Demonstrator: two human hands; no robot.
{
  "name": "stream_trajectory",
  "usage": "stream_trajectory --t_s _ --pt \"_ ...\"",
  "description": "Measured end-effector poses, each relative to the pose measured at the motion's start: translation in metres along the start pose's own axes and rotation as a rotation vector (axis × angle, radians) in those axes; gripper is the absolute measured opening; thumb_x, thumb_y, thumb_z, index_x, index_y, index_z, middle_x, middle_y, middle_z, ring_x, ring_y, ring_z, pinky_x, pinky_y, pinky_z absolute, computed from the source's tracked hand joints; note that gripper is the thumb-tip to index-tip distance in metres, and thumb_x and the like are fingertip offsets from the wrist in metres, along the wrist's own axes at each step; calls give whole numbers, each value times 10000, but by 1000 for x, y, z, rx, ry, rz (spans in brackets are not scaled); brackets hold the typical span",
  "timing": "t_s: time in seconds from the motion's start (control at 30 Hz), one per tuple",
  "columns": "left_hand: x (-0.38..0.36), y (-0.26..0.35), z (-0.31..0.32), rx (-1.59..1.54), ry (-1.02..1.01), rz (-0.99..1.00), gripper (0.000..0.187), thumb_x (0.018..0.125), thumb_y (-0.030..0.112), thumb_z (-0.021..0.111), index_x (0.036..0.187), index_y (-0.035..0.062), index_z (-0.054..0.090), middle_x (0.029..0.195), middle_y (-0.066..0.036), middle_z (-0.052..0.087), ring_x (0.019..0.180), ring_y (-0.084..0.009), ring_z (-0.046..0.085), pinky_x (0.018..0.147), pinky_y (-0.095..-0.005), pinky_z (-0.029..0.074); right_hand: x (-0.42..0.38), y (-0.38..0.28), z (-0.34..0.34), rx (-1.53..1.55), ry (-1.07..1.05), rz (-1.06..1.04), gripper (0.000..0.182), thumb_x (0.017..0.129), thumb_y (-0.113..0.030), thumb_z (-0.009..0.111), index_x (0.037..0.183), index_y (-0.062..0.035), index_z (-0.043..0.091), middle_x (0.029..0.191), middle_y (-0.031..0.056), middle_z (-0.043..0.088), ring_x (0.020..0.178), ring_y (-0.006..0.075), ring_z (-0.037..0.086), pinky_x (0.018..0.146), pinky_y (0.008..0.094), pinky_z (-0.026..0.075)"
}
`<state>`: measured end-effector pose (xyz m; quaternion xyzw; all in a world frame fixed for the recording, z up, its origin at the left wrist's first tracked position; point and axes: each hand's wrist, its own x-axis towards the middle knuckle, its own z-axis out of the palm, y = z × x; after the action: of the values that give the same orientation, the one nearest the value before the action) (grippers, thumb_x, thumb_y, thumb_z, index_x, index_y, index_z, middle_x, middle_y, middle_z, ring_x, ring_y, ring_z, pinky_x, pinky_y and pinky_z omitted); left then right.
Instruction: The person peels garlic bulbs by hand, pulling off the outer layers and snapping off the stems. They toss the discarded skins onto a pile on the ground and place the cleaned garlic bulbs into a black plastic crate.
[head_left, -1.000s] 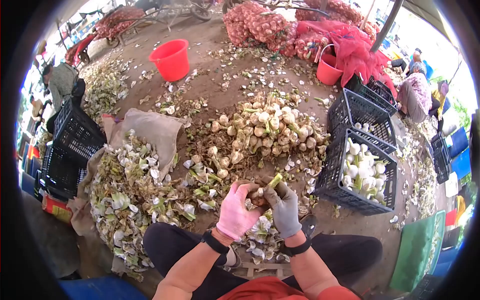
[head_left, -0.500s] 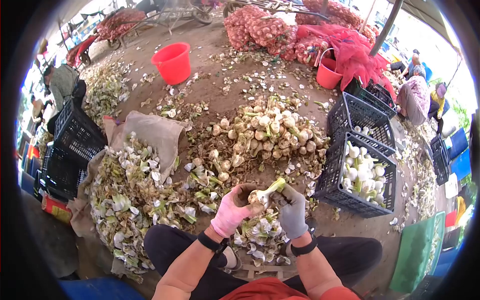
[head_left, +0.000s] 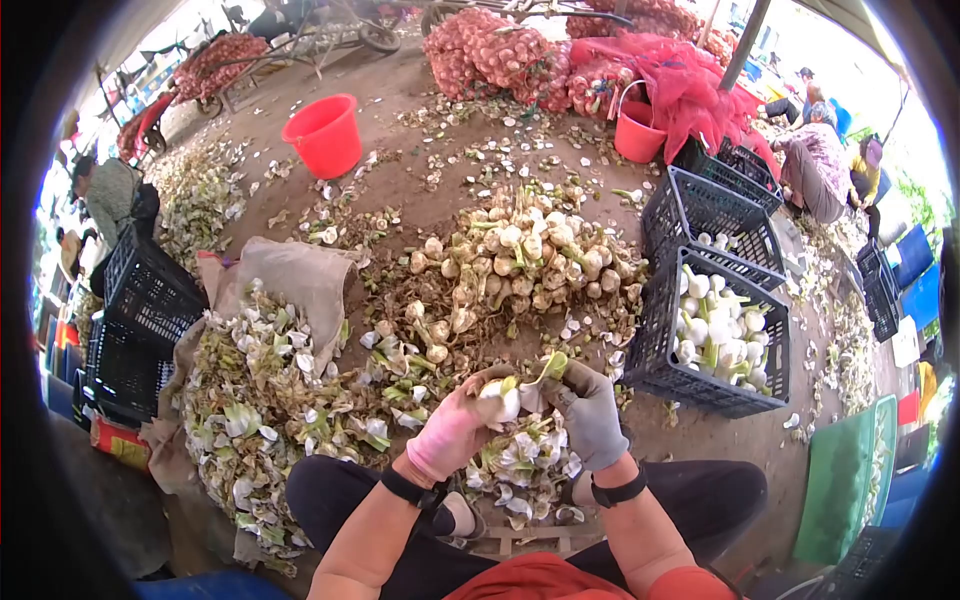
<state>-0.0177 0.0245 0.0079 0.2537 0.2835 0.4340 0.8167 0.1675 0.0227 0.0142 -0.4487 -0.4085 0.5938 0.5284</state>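
A white garlic bulb (head_left: 507,400) with a short green stem sits in my left hand (head_left: 452,428), which wears a pink glove with dirty fingertips. My right hand (head_left: 591,418), in a grey glove, pinches a strip of garlic skin (head_left: 546,374) with a green, curled upper end, pulled a little apart from the bulb. Below both hands lies a heap of peeled skins (head_left: 520,462) between my feet. Ahead is a pile of unpeeled garlic (head_left: 540,250) with roots and dry stalks.
To the right, a black crate (head_left: 700,385) holds peeled white garlic, with another crate (head_left: 665,215) behind it. A large husk heap (head_left: 250,410) and a cloth (head_left: 290,275) lie left. Red buckets (head_left: 325,140) and net sacks (head_left: 500,60) stand farther back. Several people sit at both sides.
The outer skin has come away from the bulb, which now shows clean white. My right hand has moved slightly right with the strip. The view has shifted a little.
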Motion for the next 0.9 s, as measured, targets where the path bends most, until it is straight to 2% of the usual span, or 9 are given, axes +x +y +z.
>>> stream_trajectory --t_s 0.1,0.2,0.3,0.37,0.43,0.5,0.6,0.73,0.9 --pt "-7 2 2 151 23 62 569 798 64 710 1308 13 461 1124 -42 593 987 -142 602 857 -263 503 4 6 0 -86 -20 -59 215 898 64 534 1079 22 642 964 28 677 867 84 614 776 253 506" --pt "-12 8 4 225 12 58 690 716 91 814 1306 19 463 1123 -32 593 1016 -131 591 887 -273 498 25 9 -12 -713 167 -189 281 841 77 525 1053 -36 672 877 102 704 748 170 663 671 280 516" --pt "-9 10 -5 271 22 112 750 677 120 857 1305 20 460 1132 -34 598 1031 -135 593 870 -276 512 38 26 -32 -1018 173 -428 416 800 71 561 1187 -69 622 1221 204 592 1107 307 591 939 342 468" --pt "-11 6 -7 219 7 125 747 673 164 873 1288 19 475 1136 -42 603 1031 -133 595 858 -275 518 22 1 -22 -847 36 -281 452 793 38 612 1234 -57 591 1342 196 506 1253 297 489 1029 336 401" --pt "-10 7 -2 223 6 113 742 680 215 875 1282 15 490 1132 -52 609 1023 -136 602 866 -274 516 11 -15 -13 -417 -266 -167 428 816 -13 657 1237 -28 580 1318 165 533 1179 252 548 969 317 444" --pt "-10 9 -2 321 10 114 747 679 238 875 1283 11 498 1126 -59 612 1009 -141 611 860 -279 521 3 -23 -2 -322 -246 -45 341 842 -65 681 1170 6 620 1207 141 608 1056 204 611 889 298 480" --pt "-7 7 -5 282 -19 105 712 737 237 835 1312 9 482 1141 -56 608 1034 -144 601 894 -288 504 -3 -26 11 -453 -119 -75 182 825 -40 695 999 14 699 941 127 694 862 199 665 781 299 506" --pt "-9 0 1 53 13 41 669 789 256 794 1323 10 476 1151 -56 607 1056 -149 593 938 -313 483 -8 -28 12 -691 -93 -240 224 789 9 703 1013 10 696 890 115 702 846 186 667 772 274 500" --pt "-10 -1 2 -54 9 -21 619 838 259 742 1329 12 458 1145 -63 608 1042 -169 604 926 -334 488 -12 -35 19 -829 -47 -315 210 742 40 680 947 1 698 826 144 683 788 270 668 702 323 509"
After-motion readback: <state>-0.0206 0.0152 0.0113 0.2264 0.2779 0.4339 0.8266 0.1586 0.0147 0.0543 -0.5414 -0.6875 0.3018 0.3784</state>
